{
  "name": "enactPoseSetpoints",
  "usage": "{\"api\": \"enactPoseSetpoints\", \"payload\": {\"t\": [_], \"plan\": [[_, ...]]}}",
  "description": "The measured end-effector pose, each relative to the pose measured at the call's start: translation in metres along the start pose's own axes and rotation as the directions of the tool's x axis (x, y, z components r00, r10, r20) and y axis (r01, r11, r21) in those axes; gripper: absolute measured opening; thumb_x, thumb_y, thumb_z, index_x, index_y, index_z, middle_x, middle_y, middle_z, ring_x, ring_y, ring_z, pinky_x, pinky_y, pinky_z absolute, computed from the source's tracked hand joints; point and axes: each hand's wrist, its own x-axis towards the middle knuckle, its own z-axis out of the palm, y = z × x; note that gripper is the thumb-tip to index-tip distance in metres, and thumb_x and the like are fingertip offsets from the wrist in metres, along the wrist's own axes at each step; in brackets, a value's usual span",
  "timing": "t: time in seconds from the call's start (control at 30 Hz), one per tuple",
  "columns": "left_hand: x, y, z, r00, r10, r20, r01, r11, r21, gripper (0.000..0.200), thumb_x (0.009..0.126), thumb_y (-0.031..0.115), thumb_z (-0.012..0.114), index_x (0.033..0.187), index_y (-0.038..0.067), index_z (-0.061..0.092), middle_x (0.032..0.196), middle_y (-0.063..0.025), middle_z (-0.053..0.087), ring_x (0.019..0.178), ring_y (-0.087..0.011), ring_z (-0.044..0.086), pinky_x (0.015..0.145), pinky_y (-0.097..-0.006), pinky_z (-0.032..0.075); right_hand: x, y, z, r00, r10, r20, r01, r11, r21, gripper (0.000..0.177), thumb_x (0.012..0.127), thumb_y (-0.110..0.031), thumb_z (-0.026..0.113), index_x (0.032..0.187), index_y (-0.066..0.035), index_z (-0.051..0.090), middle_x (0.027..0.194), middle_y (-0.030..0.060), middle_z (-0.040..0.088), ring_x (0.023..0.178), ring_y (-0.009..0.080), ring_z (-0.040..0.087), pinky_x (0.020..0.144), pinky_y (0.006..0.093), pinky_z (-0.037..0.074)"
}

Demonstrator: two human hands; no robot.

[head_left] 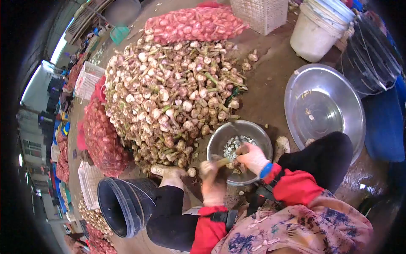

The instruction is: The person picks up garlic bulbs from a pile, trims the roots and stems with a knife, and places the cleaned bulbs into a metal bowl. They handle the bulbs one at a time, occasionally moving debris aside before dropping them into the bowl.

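Observation:
A metal bowl (266, 142) stands on the ground before me, with small white garlic cloves (237, 144) in its bottom. Over its near rim, my left hand (212, 186) is smeared by motion but closed round the stalk end of a garlic bulb (231, 165). My right hand (253, 158), a blue band at its wrist, has its fingers pinched on the bulb end. Whether it also holds a small tool is not clear; a dark blurred streak crosses the bowl above it. A large heap of garlic bulbs (169, 101) lies just beyond the bowl.
A wide metal basin (294, 114) lies right, near a white bucket (311, 40) and a black tub (368, 55). A dark bucket (127, 207) lies tipped at left. Red net sacks of garlic (194, 25) border the heap. A wicker basket (260, 15) stands behind.

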Motion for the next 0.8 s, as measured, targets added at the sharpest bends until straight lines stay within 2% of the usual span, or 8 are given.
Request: {"api": "enactPoseSetpoints", "payload": {"t": [0.03, 0.1, 0.2, 0.33, 0.47, 0.53, 0.6, 0.8], "plan": [[0.016, -0.023, -0.027, 0.948, -0.243, -0.205, 0.256, 0.966, 0.038, 0.033, 0.084, 0.007, 0.064, 0.114, 0.002, 0.051, 0.096, -0.0079, 0.059, 0.084, -0.0199, 0.059, 0.076, -0.0326, 0.049, -0.013, -0.021, -0.004, 0.998, -0.057, 0.001, 0.057, 0.997, 0.056, 0.031, 0.071, -0.006, 0.069, 0.100, -0.002, 0.060, 0.087, 0.0072, 0.066, 0.080, 0.0169, 0.062, 0.072, 0.0285, 0.050], [0.044, -0.071, -0.074, 0.936, -0.264, -0.232, 0.348, 0.790, 0.505, 0.058, 0.075, 0.018, 0.075, 0.122, 0.000, 0.046, 0.105, -0.0094, 0.060, 0.091, -0.0197, 0.060, 0.083, -0.0311, 0.049, -0.037, -0.051, -0.012, 0.990, -0.138, -0.030, 0.141, 0.983, 0.116, 0.026, 0.072, 0.000, 0.067, 0.096, -0.002, 0.059, 0.085, 0.0034, 0.065, 0.079, 0.0120, 0.061, 0.070, 0.0257, 0.049], [0.069, -0.124, -0.110, 0.959, -0.173, -0.224, 0.212, -0.083, 0.974, 0.092, 0.062, 0.041, 0.081, 0.134, 0.002, 0.039, 0.116, -0.0152, 0.061, 0.102, -0.0268, 0.061, 0.088, -0.0331, 0.047, -0.049, -0.048, -0.028, 0.977, -0.175, -0.125, 0.182, 0.982, 0.048, 0.026, 0.072, 0.001, 0.071, 0.095, -0.004, 0.059, 0.084, 0.0007, 0.064, 0.078, 0.0100, 0.060, 0.071, 0.0251, 0.049], [0.081, -0.090, -0.073, 0.890, -0.385, -0.244, 0.155, -0.247, 0.956, 0.080, 0.067, 0.040, 0.076, 0.132, 0.004, 0.046, 0.119, -0.0185, 0.060, 0.107, -0.0285, 0.059, 0.093, -0.0327, 0.044, -0.033, -0.035, -0.023, 0.985, -0.073, -0.159, 0.094, 0.986, 0.134, 0.025, 0.071, 0.001, 0.072, 0.093, -0.005, 0.060, 0.082, -0.0011, 0.062, 0.075, 0.0088, 0.057, 0.069, 0.0241, 0.047], [0.109, -0.032, -0.120, 0.948, 0.055, -0.313, 0.309, 0.072, 0.948, 0.044, 0.076, 0.031, 0.067, 0.110, 0.005, 0.063, 0.109, -0.0208, 0.063, 0.100, -0.0315, 0.061, 0.087, -0.0391, 0.047, -0.013, -0.039, -0.011, 0.983, -0.017, -0.182, 0.045, 0.987, 0.154, 0.022, 0.072, 0.003, 0.071, 0.090, -0.004, 0.061, 0.082, 0.0000, 0.061, 0.072, 0.0089, 0.057, 0.067, 0.0235, 0.046], [0.121, -0.006, -0.164, 0.933, 0.276, -0.232, 0.343, -0.479, 0.808, 0.041, 0.076, 0.027, 0.066, 0.111, 0.006, 0.061, 0.108, -0.0197, 0.061, 0.097, -0.0326, 0.061, 0.083, -0.0429, 0.048, -0.007, -0.039, -0.007, 0.980, -0.009, -0.198, 0.040, 0.988, 0.151, 0.022, 0.072, 0.003, 0.071, 0.091, -0.004, 0.061, 0.082, 0.0004, 0.061, 0.073, 0.0095, 0.057, 0.068, 0.0246, 0.048], [0.128, 0.011, -0.181, 0.905, 0.207, -0.372, 0.385, -0.768, 0.511, 0.035, 0.080, 0.022, 0.058, 0.114, 0.012, 0.060, 0.107, -0.0136, 0.062, 0.101, -0.0318, 0.060, 0.083, -0.0419, 0.048, -0.005, -0.043, -0.006, 0.986, 0.057, -0.157, -0.033, 0.988, 0.153, 0.023, 0.072, 0.003, 0.071, 0.092, -0.004, 0.061, 0.083, 0.0005, 0.061, 0.076, 0.0097, 0.058, 0.070, 0.0259, 0.049], [0.140, 0.000, -0.246, 0.825, 0.165, -0.541, 0.362, -0.889, 0.281, 0.025, 0.085, 0.027, 0.058, 0.106, 0.015, 0.065, 0.110, -0.0084, 0.062, 0.101, -0.0251, 0.062, 0.080, -0.0398, 0.050, 0.000, -0.030, -0.003, 0.988, 0.133, -0.078, -0.133, 0.991, 0.013, 0.021, 0.075, -0.003, 0.071, 0.095, -0.004, 0.063, 0.086, 0.0001, 0.063, 0.081, 0.0085, 0.057, 0.075, 0.0242, 0.046]]}}
